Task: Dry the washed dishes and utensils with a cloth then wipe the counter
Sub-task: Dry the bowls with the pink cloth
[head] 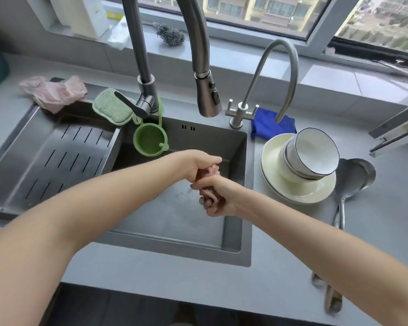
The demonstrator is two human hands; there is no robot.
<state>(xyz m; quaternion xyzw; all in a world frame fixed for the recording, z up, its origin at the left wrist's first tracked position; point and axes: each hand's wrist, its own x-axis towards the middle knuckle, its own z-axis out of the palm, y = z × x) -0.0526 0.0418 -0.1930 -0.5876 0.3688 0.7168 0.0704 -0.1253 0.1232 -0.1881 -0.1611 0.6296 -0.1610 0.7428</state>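
Over the sink basin (174, 231), both hands grip a twisted pinkish-brown cloth (209, 171). My left hand (199, 164) clasps its upper end and my right hand (218, 197) clasps the lower end, with drops of water falling below. On the grey counter (280, 267) to the right stand cream plates (276, 187) with tilted white bowls (313, 154) stacked on them. Two metal ladles (353, 175) lie beside the plates, their handles running toward me under my right forearm.
A blue cloth (266, 125) lies behind the plates by the small tap (239, 111). The big pull-down faucet (209, 97) hangs over the basin. A green sponge (112, 105), green strainer (150, 140), pink gloves (53, 90) and a slotted drain tray (61, 156) are at the left.
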